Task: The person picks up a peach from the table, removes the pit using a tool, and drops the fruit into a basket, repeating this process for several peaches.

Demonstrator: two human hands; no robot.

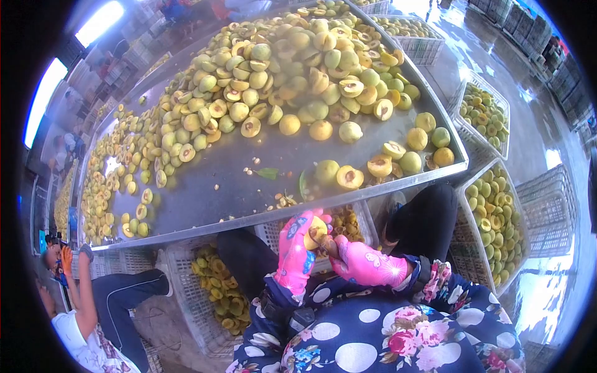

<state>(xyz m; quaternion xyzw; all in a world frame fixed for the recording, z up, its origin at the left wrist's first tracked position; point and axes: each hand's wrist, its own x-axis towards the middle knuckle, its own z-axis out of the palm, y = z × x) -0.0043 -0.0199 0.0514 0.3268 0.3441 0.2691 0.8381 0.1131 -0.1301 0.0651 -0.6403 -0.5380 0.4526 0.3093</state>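
My left hand (295, 252), in a pink patterned glove, is closed around a yellow peach half (316, 234) above the crate between my knees. Close against it is my right hand (371, 265), also gloved in pink, with its fingers closed on a small brownish tool (329, 246); the tool's exact kind is hidden by the fingers. The tool's end meets the cut fruit. Below both hands, a white plastic crate (370, 225) contains yellow fruit pieces (346, 224). A metal table (242, 196) just beyond carries a large heap of halved peaches (249, 93).
Crates of peach halves stand right (457, 239), further right (463, 93) and left (186, 292). A stacked grey crate (547, 211) stands on the wet floor. At left sits another person (84, 323) with an orange glove. Leaves (267, 173) and pits lie on the table.
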